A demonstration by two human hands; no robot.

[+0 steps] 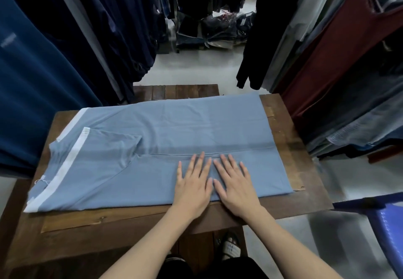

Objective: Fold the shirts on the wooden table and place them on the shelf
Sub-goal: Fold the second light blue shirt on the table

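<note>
shirt [196, 121], light blue with white striping at its left end, lies spread flat on the wooden counter [109, 220] and covers most of the top. its near long side is folded over toward the middle, and the folded edge runs left to right just beyond the fingertips. a sleeve lies folded onto the body at the left. left grip [193, 182] and right grip [236, 188] rest palm down on the folded panel, side by side, thumbs almost touching. the fingers are straight and slightly spread, pinching nothing. both sit close to the counter's front edge, right of centre. dark blue hanging garments [32, 82] crowd the left side, and a maroon garment [338, 60] hangs at the right. a blue plastic seat [388, 224] stands beside the counter at the right. bagged clothing [218, 30] lies on the floor beyond.
</note>
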